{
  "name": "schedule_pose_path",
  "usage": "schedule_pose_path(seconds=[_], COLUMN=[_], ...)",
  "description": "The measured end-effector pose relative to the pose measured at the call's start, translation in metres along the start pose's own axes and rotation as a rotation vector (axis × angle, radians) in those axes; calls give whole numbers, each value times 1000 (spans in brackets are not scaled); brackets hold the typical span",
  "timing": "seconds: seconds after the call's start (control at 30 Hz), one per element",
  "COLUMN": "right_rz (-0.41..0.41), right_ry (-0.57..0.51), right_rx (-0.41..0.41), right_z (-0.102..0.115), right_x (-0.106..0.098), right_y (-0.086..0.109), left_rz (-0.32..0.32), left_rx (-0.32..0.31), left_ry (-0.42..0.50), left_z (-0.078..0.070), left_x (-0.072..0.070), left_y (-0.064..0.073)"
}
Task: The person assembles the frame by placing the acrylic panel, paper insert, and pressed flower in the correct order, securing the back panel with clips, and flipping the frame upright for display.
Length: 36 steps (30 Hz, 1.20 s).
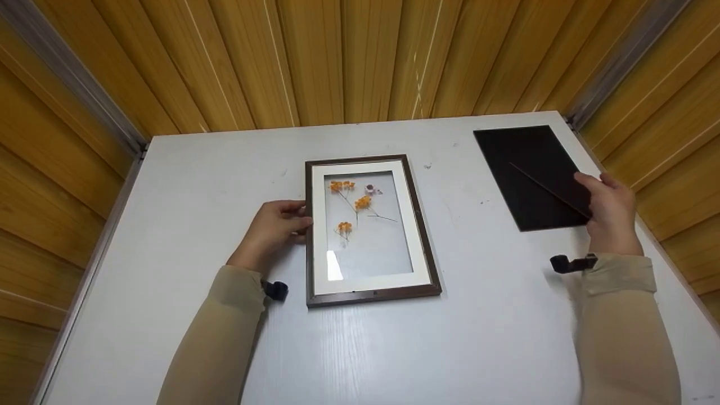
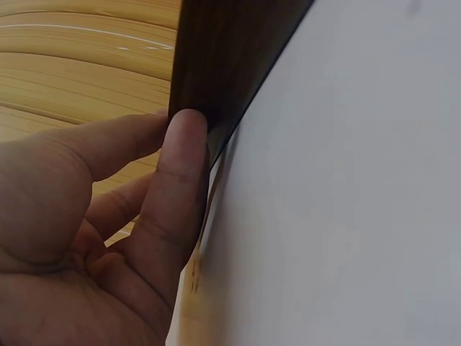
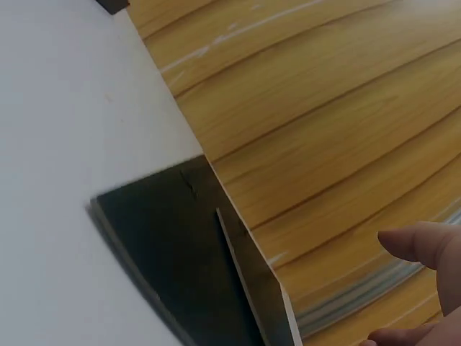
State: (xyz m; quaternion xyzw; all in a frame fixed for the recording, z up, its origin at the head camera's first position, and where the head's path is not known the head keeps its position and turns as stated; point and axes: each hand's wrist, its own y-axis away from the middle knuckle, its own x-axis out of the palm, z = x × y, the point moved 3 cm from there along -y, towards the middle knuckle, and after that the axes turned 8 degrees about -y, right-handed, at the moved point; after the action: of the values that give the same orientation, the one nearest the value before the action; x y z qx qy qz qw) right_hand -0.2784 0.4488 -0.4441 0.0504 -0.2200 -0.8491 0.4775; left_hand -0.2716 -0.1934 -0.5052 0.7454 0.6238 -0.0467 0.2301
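A dark wooden picture frame [image 1: 424,233] with a white mat lies face up on the table, and orange dried flowers [image 1: 363,202] show behind its glass. At its left side my left hand [image 1: 274,228] holds the edge with thumb and fingers; the left wrist view shows a fingertip [image 2: 187,126] against the frame's dark side. My right hand [image 1: 613,211] is over the right edge of a black backing board [image 1: 520,185], near its raised thin flap. In the right wrist view, the thumb [image 3: 418,244] and fingers are spread apart, clear of the board.
The white table [image 1: 202,185] ends against yellow wood-patterned wall panels [image 1: 337,62] at the back and both sides. A black wrist camera [image 1: 568,263] juts from the right sleeve, and another [image 1: 275,290] from the left, close to the picture frame.
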Motion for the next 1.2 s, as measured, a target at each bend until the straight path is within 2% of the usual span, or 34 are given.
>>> schedule_pose_path(seconds=[0.13,0.23,0.33,0.43,0.57,0.77,0.87,1.03,1.2], right_rz=[-74,-94,-94,-99,-116,-92,-75,-74,-85], right_ry=[-20,15,160,389,636,879,905,895,829], right_rx=[-1,10,16,-26,-92,-159,-186,-207,-206], right_z=[-4,-9,-13,-16,-20,-23,-25,-27,-27], right_x=[-21,-31,-36,-39,-42,-44,-43,-44,-43], right_y=[-13,-21,-26,-29,-29,-32,-32,-34,-36], left_rz=[0,0,-4,-5,-3,-7,-11,-5,-2], left_rx=[-8,-7,-3,3,7,11,23,19,7], left_ry=[0,-5,-16,-14,-5,-40,-60,-37,-32], left_z=[1,2,2,3,2,1,-1,-1,0], left_x=[-1,-2,-3,-3,-2,-1,-1,-1,0], left_y=[1,3,4,4,4,2,1,1,0])
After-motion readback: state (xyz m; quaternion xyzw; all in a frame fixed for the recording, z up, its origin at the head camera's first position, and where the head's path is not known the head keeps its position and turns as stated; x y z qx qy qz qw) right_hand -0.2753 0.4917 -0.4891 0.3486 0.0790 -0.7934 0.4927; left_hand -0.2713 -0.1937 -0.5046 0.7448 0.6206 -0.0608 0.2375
